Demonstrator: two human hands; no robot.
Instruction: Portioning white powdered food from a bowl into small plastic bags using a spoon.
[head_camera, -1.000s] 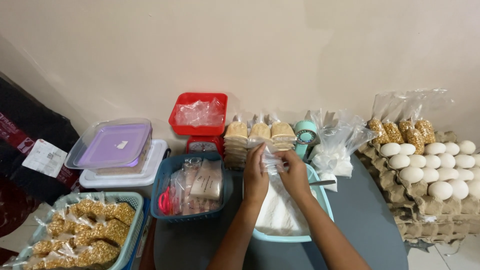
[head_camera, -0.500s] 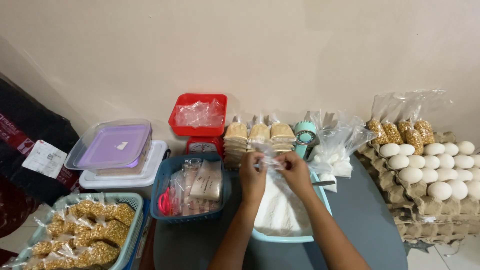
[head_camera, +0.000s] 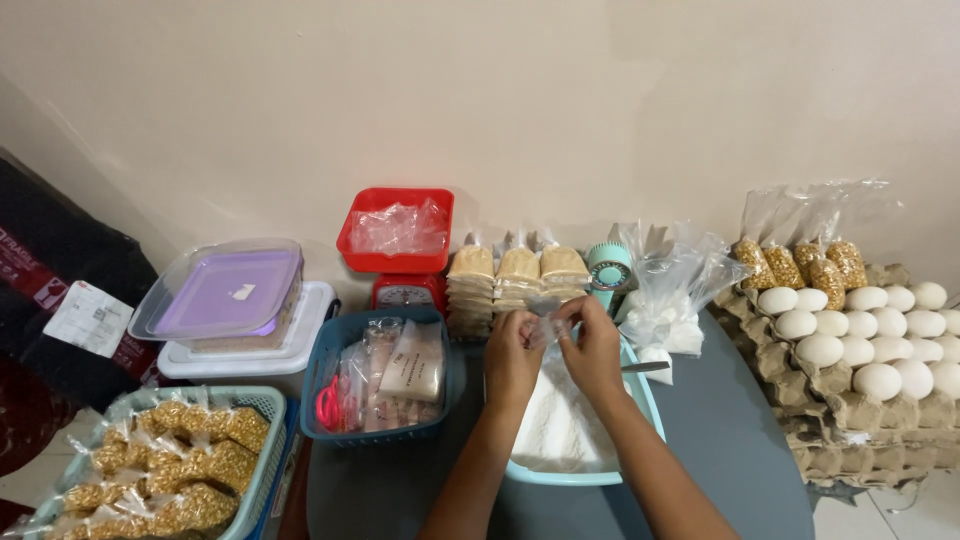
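Since the earlier frame the hands had shifted only slightly, staying together over the tub, with the small bag a little lower between them. Left hand (head_camera: 512, 352) and right hand (head_camera: 592, 345) were both closed in a pinch on a small clear plastic bag (head_camera: 545, 325), fingertips gripping its top edge from either side; the bag hung just above the pale blue tub (head_camera: 640, 400). The tub sat on the grey table (head_camera: 740, 450) and held white powder (head_camera: 560, 430); a metal handle (head_camera: 643, 367) rested on its right rim. Just left of the tub stood a dark blue basket (head_camera: 330, 370) with filled packets and red scissors (head_camera: 327, 405). Behind the hands were stacked bags of tan powder (head_camera: 518, 275), a red scale (head_camera: 400, 265) with loose clear bags in its tray, and a small teal fan (head_camera: 608, 268). Right of the fan lay a heap of clear bags (head_camera: 672, 290), some with white powder. Further right, egg trays (head_camera: 860, 340) carried white eggs, with bags of yellow kernels (head_camera: 800, 265) behind them. Far left: lidded plastic containers (head_camera: 230, 300) and a light blue basket (head_camera: 260, 410) of kernel bags.
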